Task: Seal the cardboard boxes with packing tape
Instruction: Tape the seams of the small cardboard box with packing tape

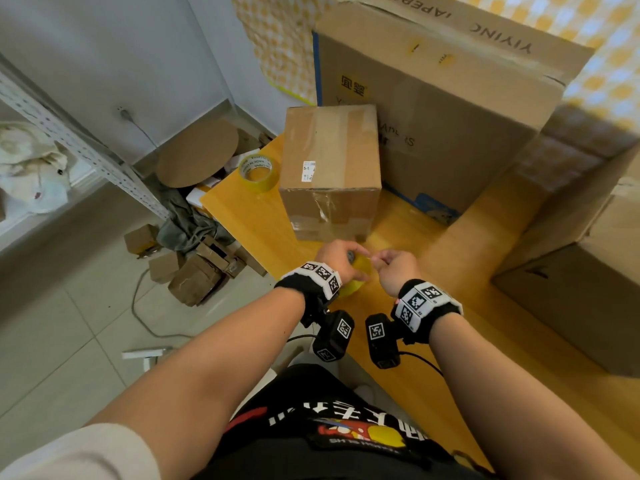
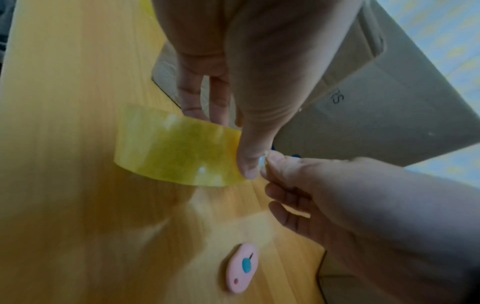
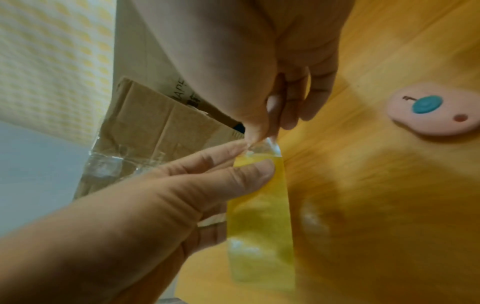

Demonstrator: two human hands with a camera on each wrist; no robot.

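Yellow translucent tape roll (image 2: 179, 148) in left hand (image 1: 337, 256) grip; right hand (image 1: 396, 268) grip pinching tape end

The tape roll (image 2: 179, 148) is translucent yellow with pale glints. A second roll (image 1: 257, 173), also yellow, has a core printed with dark lettering. The table (image 1: 249, 216) is warm yellow-orange with a fine wood grain. The small box (image 1: 329, 174) is plain brown cardboard with a white label; the large box (image 1: 450, 109) behind it is brown with dark lettering, a yellow logo and blue edging. A pink oval gadget (image 2: 241, 267) carries a teal disc and a small red dot. The wall covering (image 1: 602, 57) shows a yellow-and-white check. The wristbands (image 1: 427, 303) are black with black-and-white square markers.
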